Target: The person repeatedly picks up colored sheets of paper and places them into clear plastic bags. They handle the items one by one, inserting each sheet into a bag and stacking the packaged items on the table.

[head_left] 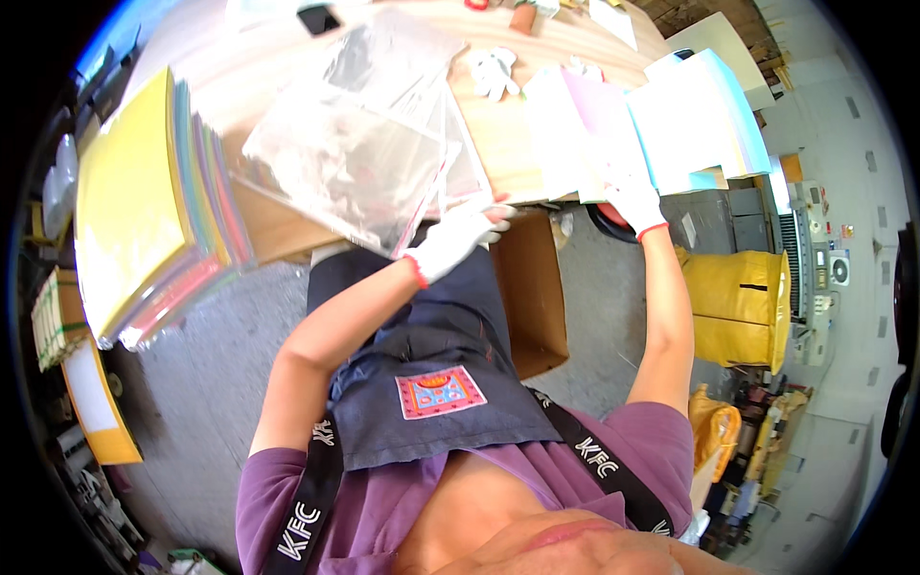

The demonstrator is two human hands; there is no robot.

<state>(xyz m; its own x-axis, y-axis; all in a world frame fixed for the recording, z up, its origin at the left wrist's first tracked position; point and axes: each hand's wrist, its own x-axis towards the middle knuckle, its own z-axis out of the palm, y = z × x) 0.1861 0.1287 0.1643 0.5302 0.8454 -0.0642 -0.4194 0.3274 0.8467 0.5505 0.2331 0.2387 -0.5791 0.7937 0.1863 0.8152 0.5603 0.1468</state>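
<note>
My left hand [454, 241], in a white glove with a red cuff, is at the table's front edge beside a pile of clear plastic bags [350, 158]. Its fingers stretch out to the right, with nothing visible in them. To the right, my right hand [633, 204], gloved the same way, reaches the near edge of the paper stacks. White sheets [558, 134] and pink sheets [602, 107] lie there, with a pale blue stack [676, 129] just beyond. Glare washes out the right fingers, so their grip is unclear.
A thick bagged stack of coloured paper [129, 192], yellow on top, is on the table's left. An open cardboard box [533, 297] sits below the front edge. A white crumpled item [494, 73] and a dark phone-like object [317, 18] lie farther back. A yellow sack [733, 309] stands right.
</note>
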